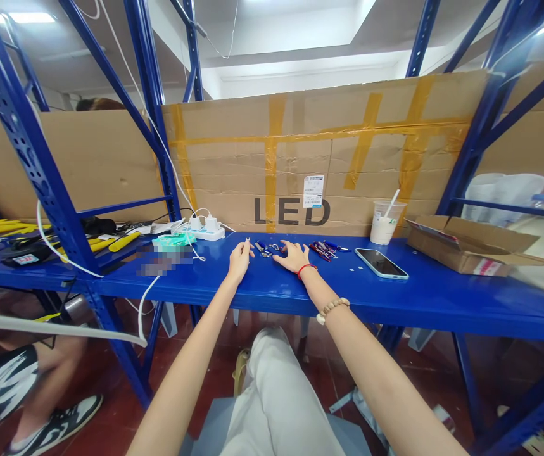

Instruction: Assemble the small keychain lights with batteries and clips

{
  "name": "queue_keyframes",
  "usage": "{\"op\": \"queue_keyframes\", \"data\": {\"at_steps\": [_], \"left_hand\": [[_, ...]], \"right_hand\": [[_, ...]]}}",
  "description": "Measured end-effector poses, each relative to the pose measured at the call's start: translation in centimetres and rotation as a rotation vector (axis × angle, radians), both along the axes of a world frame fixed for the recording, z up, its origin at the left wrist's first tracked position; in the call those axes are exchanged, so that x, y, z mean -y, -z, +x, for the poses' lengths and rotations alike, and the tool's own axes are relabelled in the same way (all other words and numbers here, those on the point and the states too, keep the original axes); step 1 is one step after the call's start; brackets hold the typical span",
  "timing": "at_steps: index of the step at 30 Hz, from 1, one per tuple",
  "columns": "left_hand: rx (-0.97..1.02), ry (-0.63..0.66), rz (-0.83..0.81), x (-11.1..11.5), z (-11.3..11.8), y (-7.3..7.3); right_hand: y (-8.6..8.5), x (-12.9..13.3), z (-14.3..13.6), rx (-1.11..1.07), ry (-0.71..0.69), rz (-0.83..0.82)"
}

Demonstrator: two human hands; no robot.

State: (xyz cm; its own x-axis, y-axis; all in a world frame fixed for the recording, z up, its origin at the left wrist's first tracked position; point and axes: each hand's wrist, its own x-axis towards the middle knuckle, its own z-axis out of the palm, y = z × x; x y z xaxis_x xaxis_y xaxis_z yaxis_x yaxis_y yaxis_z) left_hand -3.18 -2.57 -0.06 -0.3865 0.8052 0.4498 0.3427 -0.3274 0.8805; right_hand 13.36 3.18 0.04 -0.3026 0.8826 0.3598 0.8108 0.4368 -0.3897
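My left hand [240,261] is closed in a pinch above the blue table. A small silvery piece [247,239] sticks up from its fingertips, too small to name exactly. Just to the right lie several small blue and metal pieces [263,248] that look like keychain parts. My right hand [293,257], with a red cord and a beaded bracelet on the wrist, has its fingers spread and lowered at a small metal clip [275,247]. I cannot tell whether the fingertips touch it. Beyond that hand is a cluster of dark red and blue keychain-like pieces [323,251].
On the blue table [262,291] stand a phone [382,263], a drink cup with a straw [384,225] and an open cardboard box [471,250] at right. At left are a white power strip [205,232] and cables. A cardboard sheet [234,171] closes the back.
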Motion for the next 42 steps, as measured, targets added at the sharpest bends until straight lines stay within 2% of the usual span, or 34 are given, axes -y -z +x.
{"op": "queue_keyframes", "data": {"at_steps": [6, 10, 15, 22, 30, 36, 42], "left_hand": [[0.011, 0.012, -0.002, -0.1, 0.1, 0.0], [0.024, 0.033, -0.002, -0.2, 0.1, 0.0], [0.045, 0.056, -0.006, -0.3, 0.2, 0.1], [0.054, 0.129, -0.023, -0.4, 0.4, 0.1], [0.045, 0.146, -0.052, 0.0, 0.7, -0.2], [0.009, 0.148, -0.044, 0.2, 0.7, -0.3], [-0.081, 0.168, -0.019, 0.2, 0.7, 0.0]], "right_hand": [[0.0, 0.2, 0.0, 0.014, -0.004, 0.076], [-0.2, 0.3, 0.1, 0.031, 0.060, 0.112], [-0.4, 0.2, 0.2, 0.056, 0.130, 0.077], [-0.9, 0.5, 0.0, 0.038, 0.116, 0.044], [-0.9, 1.1, -0.4, -0.028, 0.081, 0.040], [-0.9, 1.1, -0.5, -0.224, 0.015, 0.061], [-0.4, 0.9, -1.1, -0.412, -0.278, 0.014]]}}
